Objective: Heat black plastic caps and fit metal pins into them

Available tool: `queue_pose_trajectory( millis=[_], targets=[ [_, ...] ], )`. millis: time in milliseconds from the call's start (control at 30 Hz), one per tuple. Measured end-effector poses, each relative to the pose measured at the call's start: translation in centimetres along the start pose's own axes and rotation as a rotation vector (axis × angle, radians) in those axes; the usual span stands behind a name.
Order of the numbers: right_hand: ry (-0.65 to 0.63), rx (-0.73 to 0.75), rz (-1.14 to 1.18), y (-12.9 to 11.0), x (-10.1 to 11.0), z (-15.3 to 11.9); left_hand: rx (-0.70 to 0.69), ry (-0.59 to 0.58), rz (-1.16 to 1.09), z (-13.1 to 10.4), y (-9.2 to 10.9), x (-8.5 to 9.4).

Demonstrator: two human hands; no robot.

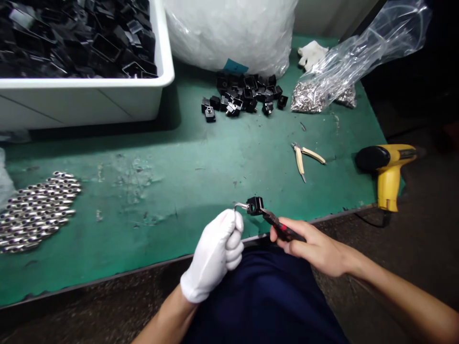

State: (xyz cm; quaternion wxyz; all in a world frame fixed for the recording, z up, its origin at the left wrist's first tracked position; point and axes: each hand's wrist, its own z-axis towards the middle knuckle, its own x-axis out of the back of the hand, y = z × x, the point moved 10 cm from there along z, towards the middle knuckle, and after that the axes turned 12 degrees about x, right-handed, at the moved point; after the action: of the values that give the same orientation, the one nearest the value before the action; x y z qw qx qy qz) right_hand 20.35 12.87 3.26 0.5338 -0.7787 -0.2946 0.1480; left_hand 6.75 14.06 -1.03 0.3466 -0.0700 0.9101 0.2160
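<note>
My left hand (213,253), in a white glove, is closed around a thin L-shaped metal hex key (240,205). The key's far end meets a small black square housing (255,205) just above the bench's front edge. On the housing's other side, the jaws of dark pliers (281,227) with red on the handles touch it. My bare right hand (317,248) is wrapped round those handles. Whether the key's tip sits inside the housing or only against a fitting there, I cannot tell.
The green bench (215,157) holds a white bin (163,57) of black housings, a loose housing pile (247,91), a big plastic bag (233,28), a bag of small metal parts (310,98), cream-handled nippers (299,160), a yellow heat gun (389,179) and rows of metal tubes (39,210).
</note>
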Motion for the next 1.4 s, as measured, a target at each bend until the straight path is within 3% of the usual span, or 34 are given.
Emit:
queue_pose_trajectory(
  millis=[133, 300, 533, 633, 833, 1133, 1300, 1400],
  targets=[
    [0.025, 0.023, 0.112, 0.5, -0.5, 0.2, 0.064, -0.027, -0.133, 0.2, -1.0, -0.4],
    [0.078, 0.037, 0.023, 0.4, -0.4, 0.2, 0.171, -0.041, -0.370, 0.6, -2.6, -0.9],
    [0.148, 0.030, -0.235, -0.7, 0.2, -0.2, 0.209, -0.298, -0.669, 0.4, -2.4, -4.2],
    [0.169, 0.026, -0.301, -1.1, 0.2, -0.5, 0.210, -0.329, -0.714, 0.4, -2.2, -4.7],
    [0.187, 0.020, -0.300, -1.0, 0.1, -1.2, 0.208, -0.206, -0.687, 0.6, -2.5, -3.7],
    [0.182, -0.040, -0.013, 0.6, -0.1, -1.3, 0.213, -0.265, -0.752, 0.2, -1.9, -3.5],
    [0.205, -0.078, -0.105, 1.1, -0.2, -1.4, 0.203, -0.150, -0.764, -0.4, -2.5, -1.5],
    [0.264, 0.031, -0.230, -1.0, 1.2, 1.1, 0.143, -0.152, -0.661, -0.3, -2.1, 0.4]
  ],
)
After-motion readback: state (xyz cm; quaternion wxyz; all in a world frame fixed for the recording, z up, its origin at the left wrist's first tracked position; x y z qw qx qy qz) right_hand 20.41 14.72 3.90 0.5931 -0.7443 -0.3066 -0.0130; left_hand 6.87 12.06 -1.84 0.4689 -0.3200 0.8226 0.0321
